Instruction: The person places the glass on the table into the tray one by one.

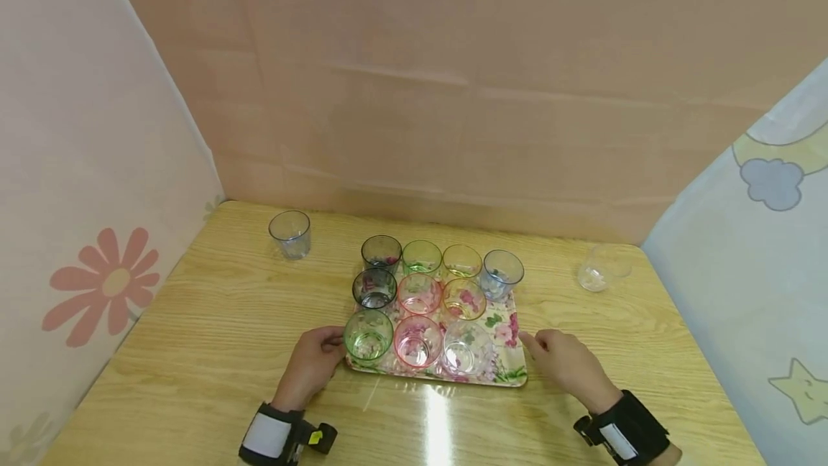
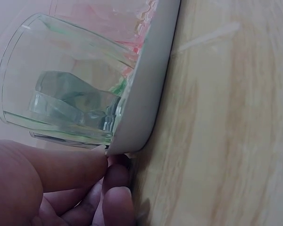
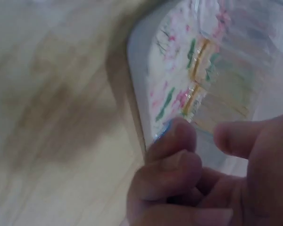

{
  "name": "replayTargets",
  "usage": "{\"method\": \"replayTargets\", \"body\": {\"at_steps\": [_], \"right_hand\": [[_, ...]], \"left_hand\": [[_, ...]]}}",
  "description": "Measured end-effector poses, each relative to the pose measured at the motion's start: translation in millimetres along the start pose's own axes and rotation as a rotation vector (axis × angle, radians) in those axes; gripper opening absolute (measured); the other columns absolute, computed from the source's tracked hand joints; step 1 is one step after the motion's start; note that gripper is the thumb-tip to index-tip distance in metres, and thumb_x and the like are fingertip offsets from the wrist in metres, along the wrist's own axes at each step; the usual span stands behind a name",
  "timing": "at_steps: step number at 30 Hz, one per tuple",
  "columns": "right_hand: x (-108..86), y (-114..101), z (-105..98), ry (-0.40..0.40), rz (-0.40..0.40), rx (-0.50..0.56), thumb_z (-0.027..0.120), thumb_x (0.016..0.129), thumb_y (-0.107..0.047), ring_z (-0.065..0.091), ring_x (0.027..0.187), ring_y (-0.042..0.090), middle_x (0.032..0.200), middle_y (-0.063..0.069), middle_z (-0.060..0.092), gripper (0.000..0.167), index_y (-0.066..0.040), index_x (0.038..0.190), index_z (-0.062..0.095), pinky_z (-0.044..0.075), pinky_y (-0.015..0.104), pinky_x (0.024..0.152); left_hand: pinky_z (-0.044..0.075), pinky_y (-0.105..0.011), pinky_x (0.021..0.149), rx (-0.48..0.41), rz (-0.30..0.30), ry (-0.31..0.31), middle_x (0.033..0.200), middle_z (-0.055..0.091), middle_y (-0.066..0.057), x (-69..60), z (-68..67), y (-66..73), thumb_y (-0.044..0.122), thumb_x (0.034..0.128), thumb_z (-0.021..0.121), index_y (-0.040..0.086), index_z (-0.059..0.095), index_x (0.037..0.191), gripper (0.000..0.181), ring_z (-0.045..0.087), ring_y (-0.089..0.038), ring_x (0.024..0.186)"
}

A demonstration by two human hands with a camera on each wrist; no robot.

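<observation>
A flower-patterned tray [image 1: 509, 351] lies on the table, bearing rows of glasses. In its front row are a green glass [image 1: 368, 336], a pink glass [image 1: 418, 344] and a clear glass [image 1: 467, 349]; dark, pink, green, yellow and bluish ones stand behind. My left hand [image 1: 315, 362] pinches the tray's left rim, thumb above and fingers beneath, close to the green glass [image 2: 61, 89]. At the tray's right edge is my right hand [image 1: 564, 365]. In the right wrist view its fingers bend loosely beside the rim, the thumb apart from the index finger, with nothing gripped between them.
A bluish glass [image 1: 291, 236] stands alone at the back left of the wooden table [image 1: 213, 322]. Another clear glass [image 1: 600, 270] is at the back right. A peach cloth wall [image 1: 414, 128] closes the far side, with patterned sheets on the left and right.
</observation>
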State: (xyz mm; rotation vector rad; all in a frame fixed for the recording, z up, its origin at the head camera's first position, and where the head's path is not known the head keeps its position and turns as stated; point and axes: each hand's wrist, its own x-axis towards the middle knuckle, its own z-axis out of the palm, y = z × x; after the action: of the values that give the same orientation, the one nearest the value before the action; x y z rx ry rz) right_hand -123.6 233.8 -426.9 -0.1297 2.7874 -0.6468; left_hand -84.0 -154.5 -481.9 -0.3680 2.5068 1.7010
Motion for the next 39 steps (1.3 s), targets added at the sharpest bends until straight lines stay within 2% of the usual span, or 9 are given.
{"method": "replayTargets", "body": {"at_steps": [7,13,19,25,29,32,36,39], "right_hand": [[-12.4,5.6,23.3,-0.065,0.044,-0.051,0.062,0.102,-0.031,0.028,0.048,0.012,0.052,-0.004,0.033,0.047,-0.013,0.059,0.051,0.022,0.025,0.051],[-13.7,9.2,28.8,-0.085,0.086,-0.051,0.066,0.100,-0.028,0.034,0.051,0.012,0.055,-0.004,0.036,0.046,-0.012,0.060,0.050,0.025,0.025,0.052],[-13.0,12.3,31.8,-0.086,0.120,-0.003,0.065,0.100,-0.024,0.038,0.051,0.013,0.055,-0.002,0.038,0.045,-0.011,0.060,0.048,0.029,0.026,0.053],[-11.0,15.7,34.4,-0.068,0.107,0.063,0.066,0.099,-0.023,0.036,0.049,0.012,0.053,-0.003,0.037,0.046,-0.011,0.059,0.048,0.029,0.025,0.051],[-10.2,16.5,37.8,-0.054,0.084,0.102,0.066,0.099,-0.022,0.034,0.048,0.012,0.053,-0.004,0.035,0.047,-0.011,0.058,0.045,0.027,0.024,0.050],[-9.8,16.4,40.8,-0.042,0.073,0.104,0.066,0.099,-0.022,0.033,0.048,0.012,0.053,-0.004,0.035,0.047,-0.012,0.058,0.045,0.027,0.023,0.050],[-9.5,15.8,42.5,-0.043,0.073,0.100,0.066,0.099,-0.022,0.034,0.048,0.011,0.053,-0.004,0.035,0.047,-0.012,0.058,0.045,0.027,0.023,0.050],[-8.8,15.3,41.5,-0.051,0.081,0.099,0.065,0.099,-0.022,0.035,0.049,0.012,0.053,-0.004,0.036,0.047,-0.011,0.058,0.046,0.028,0.024,0.050]], "left_hand": [[0.055,-0.034,0.075,0.006,-0.004,-0.008,0.103,0.070,-0.014,-0.4,1.0,0.8,-0.004,0.0941,0.063,-0.012,0.067,0.119,0.026,0.066,-0.023,0.094],[0.054,-0.031,0.073,-0.014,-0.011,-0.019,0.102,0.069,-0.014,-1.3,2.8,0.8,-0.005,0.0945,0.062,-0.012,0.067,0.119,0.026,0.065,-0.022,0.093],[0.049,-0.025,0.057,-0.048,-0.026,-0.034,0.101,0.068,-0.015,-0.6,4.4,2.4,-0.006,0.0953,0.060,-0.013,0.065,0.121,0.028,0.062,-0.018,0.079],[0.051,-0.025,0.064,-0.024,-0.009,-0.014,0.100,0.069,-0.012,0.1,3.5,2.2,-0.002,0.0949,0.064,-0.010,0.068,0.119,0.026,0.064,-0.017,0.084],[0.049,-0.027,0.053,-0.058,-0.025,-0.004,0.096,0.070,-0.010,2.1,-0.5,2.1,0.004,0.0977,0.063,-0.005,0.070,0.118,0.023,0.060,-0.017,0.064],[0.050,-0.027,0.057,-0.025,0.039,0.036,0.097,0.071,-0.010,8.3,-6.4,4.2,0.007,0.0996,0.063,-0.002,0.071,0.117,0.022,0.060,-0.016,0.066],[0.052,-0.026,0.073,0.045,0.177,0.163,0.103,0.072,-0.011,23.5,-19.1,12.2,0.011,0.0994,0.067,0.000,0.072,0.117,0.022,0.066,-0.017,0.087],[0.050,-0.023,0.075,-0.006,0.255,0.254,0.111,0.069,-0.014,38.3,-32.9,24.6,0.014,0.0983,0.069,0.001,0.069,0.123,0.029,0.066,-0.024,0.095]]}}
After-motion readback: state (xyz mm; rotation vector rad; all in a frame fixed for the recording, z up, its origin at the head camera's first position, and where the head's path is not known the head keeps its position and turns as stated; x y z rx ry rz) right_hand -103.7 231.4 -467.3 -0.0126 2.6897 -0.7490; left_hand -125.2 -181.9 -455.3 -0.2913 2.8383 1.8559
